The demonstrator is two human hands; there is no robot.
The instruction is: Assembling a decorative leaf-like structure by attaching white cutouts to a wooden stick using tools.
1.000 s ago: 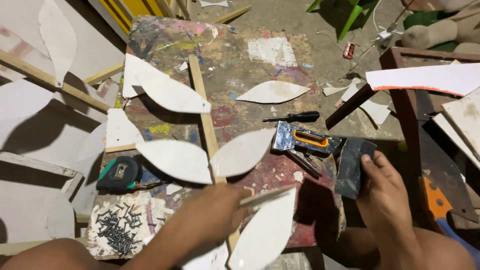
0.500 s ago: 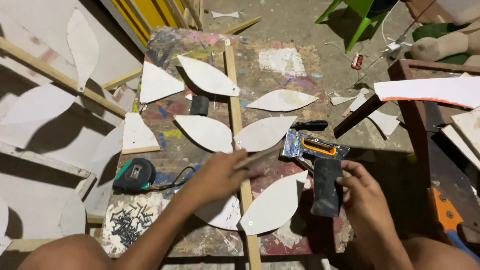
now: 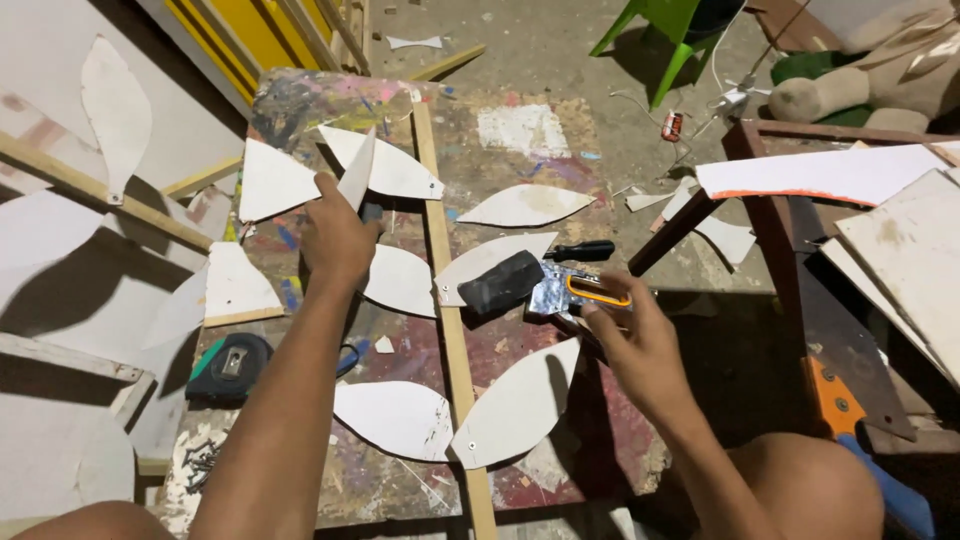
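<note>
Two hands: left hand (image 3: pixel 338 240) hides its petal's (image 3: pixel 357 180) base.

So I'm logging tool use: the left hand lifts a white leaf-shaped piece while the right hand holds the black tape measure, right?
Not quite. In the head view the left hand does lift a white leaf-shaped piece, but the right hand holds a staple gun. The black tape measure lies untouched on the board.

A paint-stained desk (image 3: pixel 520 130) is crossed by a wooden strip (image 3: pixel 447 300). White leaf-shaped cutouts (image 3: pixel 395 418) are laid either side of the strip, a tape measure (image 3: pixel 228 366) left of it.
</note>
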